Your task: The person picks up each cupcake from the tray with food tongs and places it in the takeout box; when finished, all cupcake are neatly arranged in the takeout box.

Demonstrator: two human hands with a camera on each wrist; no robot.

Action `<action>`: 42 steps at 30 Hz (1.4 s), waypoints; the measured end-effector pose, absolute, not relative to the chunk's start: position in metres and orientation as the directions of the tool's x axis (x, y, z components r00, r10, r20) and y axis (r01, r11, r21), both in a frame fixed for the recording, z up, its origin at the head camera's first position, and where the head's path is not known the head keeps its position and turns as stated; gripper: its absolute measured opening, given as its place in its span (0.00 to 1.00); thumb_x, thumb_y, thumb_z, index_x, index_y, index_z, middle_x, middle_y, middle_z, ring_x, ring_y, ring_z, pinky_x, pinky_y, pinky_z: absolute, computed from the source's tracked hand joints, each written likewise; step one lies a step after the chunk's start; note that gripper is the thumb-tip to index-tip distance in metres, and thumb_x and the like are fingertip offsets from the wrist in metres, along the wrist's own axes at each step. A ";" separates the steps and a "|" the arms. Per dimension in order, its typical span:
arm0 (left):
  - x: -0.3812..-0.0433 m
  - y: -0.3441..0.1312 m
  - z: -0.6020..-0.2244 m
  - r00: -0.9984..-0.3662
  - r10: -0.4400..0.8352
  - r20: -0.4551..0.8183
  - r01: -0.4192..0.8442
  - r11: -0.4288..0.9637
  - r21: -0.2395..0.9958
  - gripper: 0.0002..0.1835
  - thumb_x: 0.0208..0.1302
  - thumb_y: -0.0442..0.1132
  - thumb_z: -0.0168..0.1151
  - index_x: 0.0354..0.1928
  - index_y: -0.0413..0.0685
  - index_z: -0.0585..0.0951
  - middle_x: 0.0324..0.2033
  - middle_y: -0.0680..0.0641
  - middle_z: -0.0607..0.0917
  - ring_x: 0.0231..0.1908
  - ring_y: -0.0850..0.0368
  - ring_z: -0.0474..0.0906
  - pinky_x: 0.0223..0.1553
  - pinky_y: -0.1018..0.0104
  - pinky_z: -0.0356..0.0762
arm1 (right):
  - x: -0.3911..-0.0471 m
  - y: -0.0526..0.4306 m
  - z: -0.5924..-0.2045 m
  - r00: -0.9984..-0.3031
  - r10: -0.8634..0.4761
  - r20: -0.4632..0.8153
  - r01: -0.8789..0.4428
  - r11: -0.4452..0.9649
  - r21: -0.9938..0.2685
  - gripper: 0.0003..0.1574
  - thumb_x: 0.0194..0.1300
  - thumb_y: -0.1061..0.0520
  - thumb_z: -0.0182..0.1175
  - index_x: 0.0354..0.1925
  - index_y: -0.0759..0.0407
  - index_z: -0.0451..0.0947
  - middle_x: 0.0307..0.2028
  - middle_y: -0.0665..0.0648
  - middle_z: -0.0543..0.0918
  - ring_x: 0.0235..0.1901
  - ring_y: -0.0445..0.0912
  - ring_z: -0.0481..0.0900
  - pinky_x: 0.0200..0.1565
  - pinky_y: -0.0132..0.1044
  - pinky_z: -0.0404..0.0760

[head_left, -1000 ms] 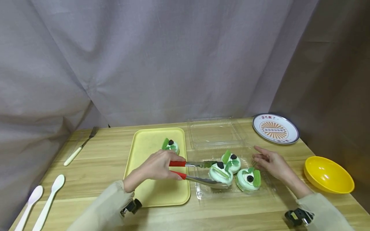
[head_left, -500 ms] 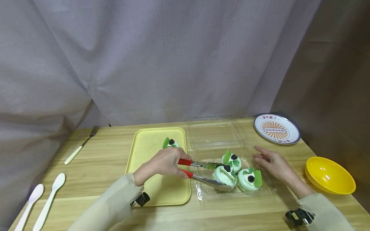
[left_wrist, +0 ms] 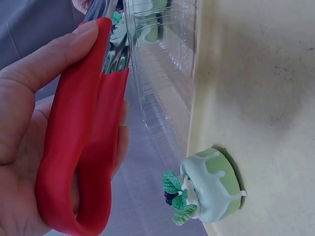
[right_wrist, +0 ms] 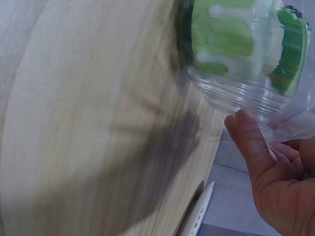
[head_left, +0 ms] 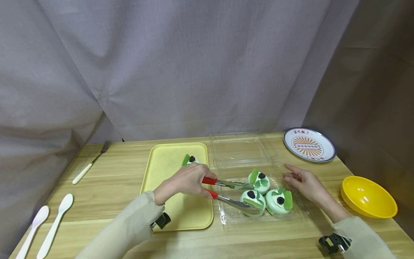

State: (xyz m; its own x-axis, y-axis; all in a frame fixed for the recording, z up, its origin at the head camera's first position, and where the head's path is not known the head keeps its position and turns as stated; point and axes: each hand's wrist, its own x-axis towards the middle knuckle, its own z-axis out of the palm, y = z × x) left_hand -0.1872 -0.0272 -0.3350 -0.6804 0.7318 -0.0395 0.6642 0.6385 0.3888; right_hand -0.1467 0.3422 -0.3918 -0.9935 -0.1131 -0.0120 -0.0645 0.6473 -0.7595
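1. At the far left, two white spoons (head_left: pixel 55 225) lie side by side on the wooden table (head_left: pixel 200 242), their bowls pointing away from the person.
2. Beyond them, near the back, is a fork with cream-coloured handle (head_left: pixel 87 168). A broad strip of wood runs between it and the tray, giving space for sideways motion.
3. The yellow rectangular tray (head_left: pixel 165 158) comes next. Near its right rim stands a mint-green mini cake (head_left: pixel 193 160), partly hidden by the left hand in the head view.
4. The left hand (head_left: pixel 191 180), over the tray's right part, grasps the red-handled tongs (head_left: pixel 233 203) by the grips; their metal arms reach across the box edge.
5. The clear plastic clamshell box (head_left: pixel 228 217) sits just beside the tray, with only a narrow gap. Its lid (head_left: pixel 240 149) lies open towards the back.
6. Inside are three more cakes, close together: the front-left cake (head_left: pixel 258 198) between the tong arms, the back cake (head_left: pixel 261 181) and the right cake (head_left: pixel 277 204). Whether the tongs squeeze the first, one cannot tell.
7. The right hand (head_left: pixel 304 183) grasps nothing; its fingertips are at the box's right rim, contact uncertain.
8. Behind it, the round patterned plate (head_left: pixel 309 144) is near the table's back-right corner; the yellow bowl (head_left: pixel 368 196) stands by the right edge.
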 end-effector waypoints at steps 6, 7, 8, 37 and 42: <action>-0.190 -0.029 -0.335 -0.677 0.734 -0.064 0.650 0.636 0.415 0.28 0.44 0.48 0.79 0.51 0.53 0.86 0.48 0.53 0.88 0.36 0.63 0.73 0.30 0.72 0.65 | -0.147 0.342 -0.392 -0.993 -0.119 -0.013 -0.067 0.642 -0.764 0.33 0.67 0.75 0.50 0.67 0.83 0.53 0.53 0.83 0.75 0.38 0.31 0.82 0.38 0.33 0.85; -0.191 -0.031 -0.334 -0.677 0.733 -0.072 0.643 0.636 0.428 0.28 0.44 0.48 0.79 0.52 0.52 0.86 0.48 0.53 0.87 0.37 0.63 0.73 0.31 0.72 0.65 | -0.147 0.342 -0.392 -0.993 -0.120 -0.015 -0.065 0.637 -0.768 0.33 0.67 0.75 0.50 0.67 0.83 0.52 0.53 0.83 0.74 0.37 0.29 0.81 0.38 0.33 0.85; -0.192 -0.032 -0.334 -0.677 0.731 -0.080 0.635 0.636 0.439 0.28 0.45 0.48 0.78 0.52 0.52 0.85 0.48 0.52 0.87 0.38 0.63 0.73 0.32 0.72 0.66 | -0.147 0.342 -0.393 -0.992 -0.121 -0.017 -0.064 0.632 -0.772 0.33 0.67 0.75 0.50 0.67 0.83 0.52 0.54 0.83 0.74 0.37 0.27 0.80 0.38 0.33 0.85; -0.205 -0.178 -0.365 -0.949 0.293 0.115 0.308 0.788 0.534 0.32 0.43 0.43 0.79 0.54 0.40 0.83 0.37 0.43 0.85 0.34 0.53 0.77 0.33 0.66 0.69 | -0.146 0.342 -0.392 -0.991 -0.134 0.004 -0.088 0.622 -0.778 0.33 0.66 0.76 0.50 0.66 0.85 0.52 0.52 0.84 0.75 0.35 0.25 0.79 0.37 0.33 0.85; -0.203 -0.179 -0.372 -0.948 0.301 0.105 0.310 0.799 0.515 0.34 0.42 0.43 0.80 0.54 0.38 0.82 0.38 0.42 0.84 0.32 0.55 0.74 0.31 0.65 0.68 | -0.147 0.342 -0.392 -0.991 -0.135 0.002 -0.086 0.617 -0.782 0.33 0.67 0.75 0.50 0.66 0.85 0.52 0.52 0.84 0.74 0.35 0.26 0.79 0.37 0.33 0.85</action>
State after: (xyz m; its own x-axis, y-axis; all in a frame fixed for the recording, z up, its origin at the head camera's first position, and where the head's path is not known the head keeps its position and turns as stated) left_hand -0.2031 -0.1791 -0.3718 -0.9480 0.3007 0.1046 0.3103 0.7993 0.5147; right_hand -0.1465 0.3423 -0.3921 -0.9909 -0.1349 0.0019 -0.0855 0.6170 -0.7823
